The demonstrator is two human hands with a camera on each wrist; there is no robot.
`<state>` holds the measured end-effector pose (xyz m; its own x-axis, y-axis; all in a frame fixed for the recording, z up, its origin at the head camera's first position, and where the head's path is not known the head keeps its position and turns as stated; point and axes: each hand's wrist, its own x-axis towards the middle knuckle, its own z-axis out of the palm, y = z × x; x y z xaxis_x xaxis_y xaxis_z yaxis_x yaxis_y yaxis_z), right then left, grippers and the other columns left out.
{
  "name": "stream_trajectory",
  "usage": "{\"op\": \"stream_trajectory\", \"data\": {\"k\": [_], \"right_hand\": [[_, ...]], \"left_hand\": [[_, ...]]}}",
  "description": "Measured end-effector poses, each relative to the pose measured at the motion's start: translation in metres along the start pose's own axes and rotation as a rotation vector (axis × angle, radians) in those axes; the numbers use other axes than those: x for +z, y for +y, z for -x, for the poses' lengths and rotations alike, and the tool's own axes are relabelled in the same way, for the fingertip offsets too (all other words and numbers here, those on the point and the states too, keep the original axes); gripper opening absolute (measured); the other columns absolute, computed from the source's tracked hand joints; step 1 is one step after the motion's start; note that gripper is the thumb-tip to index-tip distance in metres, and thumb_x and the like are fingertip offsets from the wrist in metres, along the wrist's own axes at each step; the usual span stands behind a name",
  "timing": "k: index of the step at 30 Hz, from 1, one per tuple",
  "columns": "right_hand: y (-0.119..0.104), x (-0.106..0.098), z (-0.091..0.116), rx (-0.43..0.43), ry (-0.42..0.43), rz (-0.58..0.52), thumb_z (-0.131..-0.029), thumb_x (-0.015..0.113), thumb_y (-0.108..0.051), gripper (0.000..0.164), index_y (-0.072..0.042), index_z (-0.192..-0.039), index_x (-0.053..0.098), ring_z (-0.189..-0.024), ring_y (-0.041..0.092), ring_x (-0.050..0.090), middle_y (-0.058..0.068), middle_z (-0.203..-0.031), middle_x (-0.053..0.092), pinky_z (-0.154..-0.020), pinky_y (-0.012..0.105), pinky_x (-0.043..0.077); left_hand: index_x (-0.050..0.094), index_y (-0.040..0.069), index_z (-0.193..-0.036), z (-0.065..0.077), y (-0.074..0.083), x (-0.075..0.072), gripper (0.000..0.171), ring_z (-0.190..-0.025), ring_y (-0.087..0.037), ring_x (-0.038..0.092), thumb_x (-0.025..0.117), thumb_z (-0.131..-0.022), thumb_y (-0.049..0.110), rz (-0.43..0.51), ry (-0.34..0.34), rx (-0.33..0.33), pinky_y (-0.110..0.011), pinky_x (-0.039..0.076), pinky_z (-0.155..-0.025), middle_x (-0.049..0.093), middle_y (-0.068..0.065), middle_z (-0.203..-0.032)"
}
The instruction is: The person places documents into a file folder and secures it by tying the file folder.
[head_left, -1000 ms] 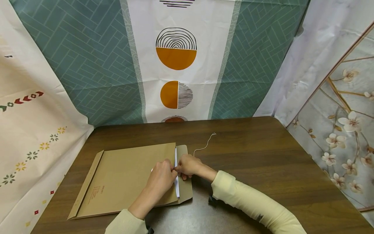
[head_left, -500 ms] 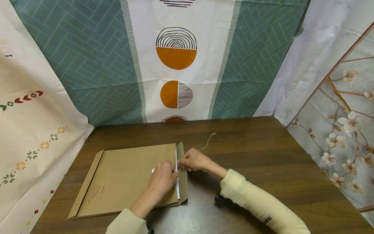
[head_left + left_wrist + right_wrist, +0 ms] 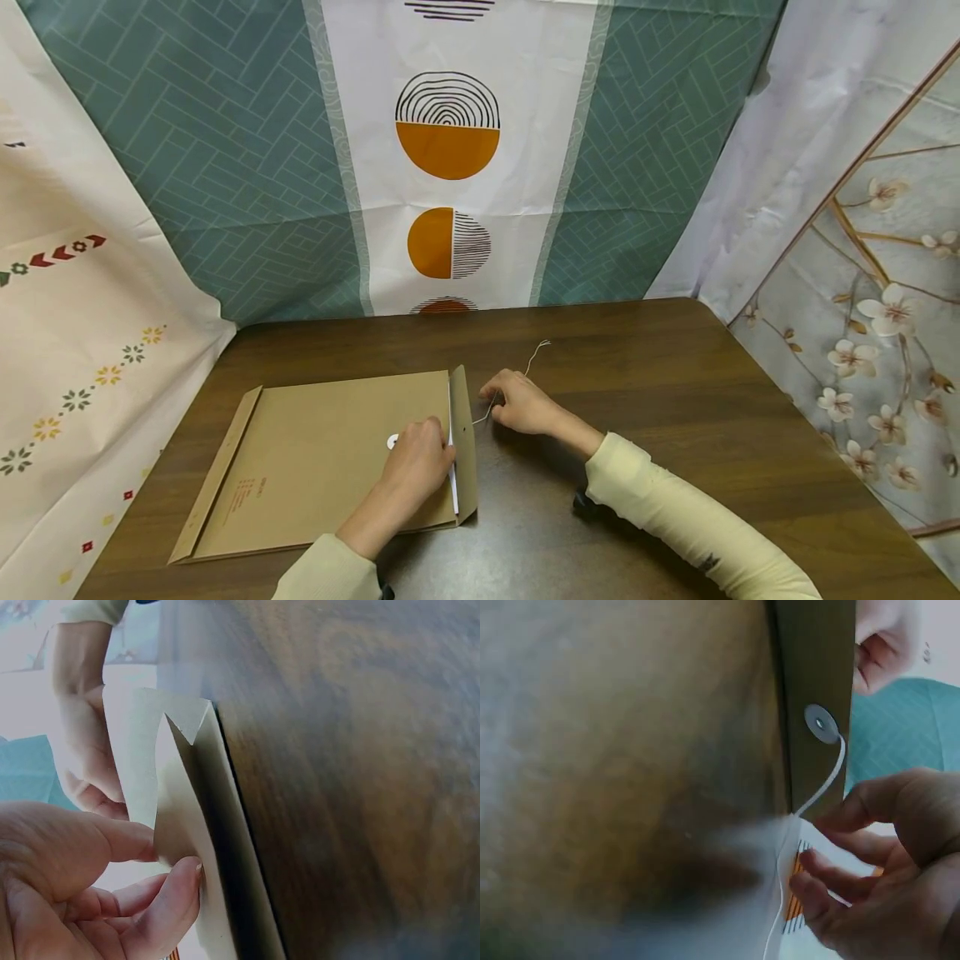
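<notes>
A brown kraft document envelope (image 3: 330, 450) lies flat on the table, with its flap (image 3: 467, 467) raised at the right end. White paper (image 3: 454, 487) shows along the mouth. My left hand (image 3: 416, 462) pinches the envelope's mouth edge, thumb on one side and fingers on the other in the left wrist view. From a round button (image 3: 823, 724) on the flap runs a thin white string (image 3: 837, 766). My right hand (image 3: 521, 404) is beside that string, right of the flap. Its fingers are loosely bent and apart, the index fingertip right at the string.
Near my left hand, a white disc (image 3: 392, 441) sits on the envelope's face. The envelope's folded strip (image 3: 217, 475) is at its left end. Brown wooden table (image 3: 637, 392) extends to the right. A patterned cloth (image 3: 450, 167) hangs behind the far edge.
My right hand has let go at the envelope's mouth and moved right to the string. The flap has tilted up from lying flat. My left hand keeps its grip.
</notes>
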<state>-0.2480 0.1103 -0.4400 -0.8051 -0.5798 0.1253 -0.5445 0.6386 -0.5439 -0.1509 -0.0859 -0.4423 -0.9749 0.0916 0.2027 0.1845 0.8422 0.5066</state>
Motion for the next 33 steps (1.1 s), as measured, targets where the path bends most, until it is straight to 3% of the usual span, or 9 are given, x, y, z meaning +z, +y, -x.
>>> {"op": "stream_trajectory", "data": {"k": [3, 7, 13, 16, 19, 23, 27, 33], "right_hand": [[-0.004, 0.005, 0.003, -0.086, -0.043, 0.097, -0.082, 0.067, 0.003, 0.031, -0.001, -0.112, 0.075, -0.114, 0.037, 0.058, 0.016, -0.123, 0.066, -0.097, 0.054, 0.046], [-0.010, 0.009, 0.006, -0.133, -0.057, 0.170, -0.088, 0.073, -0.004, 0.017, -0.005, -0.105, 0.078, -0.113, 0.035, 0.060, 0.011, -0.115, 0.071, -0.097, 0.058, 0.045], [-0.014, 0.012, 0.009, -0.180, -0.019, 0.192, -0.094, 0.071, -0.010, 0.009, -0.012, -0.096, 0.080, -0.094, 0.020, 0.067, -0.002, -0.095, 0.076, -0.088, 0.046, 0.051], [-0.017, 0.013, 0.008, -0.201, -0.025, 0.151, -0.095, 0.070, -0.008, 0.010, -0.011, -0.096, 0.080, -0.085, 0.012, 0.067, -0.003, -0.091, 0.076, -0.079, 0.035, 0.053], [-0.022, 0.014, 0.009, -0.211, -0.050, 0.096, -0.096, 0.069, -0.006, 0.011, -0.008, -0.096, 0.079, -0.076, 0.006, 0.061, -0.003, -0.089, 0.075, -0.071, 0.027, 0.051], [-0.028, 0.015, 0.011, -0.213, -0.069, 0.037, -0.097, 0.068, -0.006, 0.011, -0.006, -0.097, 0.079, -0.065, 0.002, 0.050, -0.003, -0.084, 0.073, -0.063, 0.022, 0.045], [-0.034, 0.019, 0.014, -0.199, -0.073, 0.006, -0.098, 0.068, -0.007, 0.011, -0.005, -0.099, 0.079, -0.061, 0.001, 0.045, -0.004, -0.082, 0.070, -0.059, 0.021, 0.042], [-0.041, 0.025, 0.019, -0.165, -0.071, 0.013, -0.098, 0.068, -0.010, 0.010, -0.008, -0.098, 0.078, -0.061, 0.001, 0.045, -0.006, -0.080, 0.068, -0.057, 0.021, 0.040]], "left_hand": [[0.051, 0.011, -0.065, 0.000, 0.000, 0.001, 0.027, -0.057, -0.019, 0.051, 0.072, -0.075, -0.001, -0.010, 0.008, 0.002, -0.037, 0.045, -0.051, 0.053, -0.003, -0.061], [0.050, 0.010, -0.063, 0.000, 0.000, 0.003, 0.031, -0.057, -0.020, 0.051, 0.077, -0.077, 0.002, -0.021, 0.003, 0.004, -0.037, 0.044, -0.051, 0.055, -0.006, -0.061], [0.055, 0.006, -0.065, 0.001, 0.001, 0.000, 0.028, -0.058, -0.023, 0.059, 0.077, -0.082, 0.005, -0.065, -0.025, 0.058, -0.040, 0.049, -0.054, 0.061, -0.012, -0.065], [0.055, 0.006, -0.064, -0.001, 0.001, -0.007, 0.027, -0.058, -0.020, 0.055, 0.072, -0.084, 0.000, -0.088, -0.096, 0.120, -0.038, 0.048, -0.054, 0.060, -0.008, -0.064], [0.056, 0.006, -0.066, -0.005, -0.001, -0.014, 0.026, -0.058, -0.018, 0.051, 0.069, -0.088, -0.001, -0.116, -0.181, 0.178, -0.037, 0.046, -0.054, 0.058, -0.005, -0.065], [0.062, 0.005, -0.070, -0.012, -0.007, -0.020, 0.021, -0.066, -0.020, 0.057, 0.066, -0.089, -0.004, -0.138, -0.237, 0.228, -0.041, 0.050, -0.060, 0.063, -0.007, -0.072], [0.070, 0.005, -0.077, -0.020, -0.019, -0.023, 0.016, -0.079, -0.022, 0.063, 0.069, -0.086, -0.008, -0.125, -0.226, 0.234, -0.043, 0.053, -0.070, 0.068, -0.007, -0.082], [0.078, 0.005, -0.097, -0.030, -0.039, -0.029, 0.013, -0.094, -0.027, 0.067, 0.078, -0.086, -0.002, -0.113, -0.223, 0.187, -0.043, 0.056, -0.083, 0.067, -0.009, -0.098]]}}
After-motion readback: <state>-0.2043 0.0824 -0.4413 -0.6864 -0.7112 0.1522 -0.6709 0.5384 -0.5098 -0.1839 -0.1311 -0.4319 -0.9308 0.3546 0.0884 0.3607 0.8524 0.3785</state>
